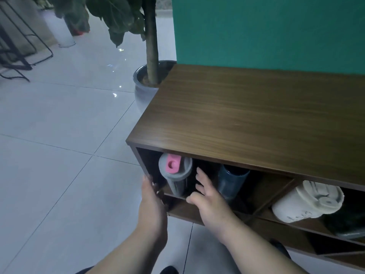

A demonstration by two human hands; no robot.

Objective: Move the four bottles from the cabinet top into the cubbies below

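Two bottles stand in the leftmost cubby [262,189] of the cabinet [246,119]: the grey bottle [175,176] with a pink lid and the dark blue bottle [232,181]. We see the cream bottle [308,202] lying in the next cubby. Our right hand [207,196] is open between the two bottles, gripping nothing; our left hand [152,204], also open, touches the cabinet's left edge.

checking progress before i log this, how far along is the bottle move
It looks nearly or fully done. The cabinet top shows no bottles. In the left cubby stand the grey bottle with a pink cap and a dark blue bottle; the right cubby holds a white bottle and a dark bottle. Left hand and right hand are open and empty at the left cubby.
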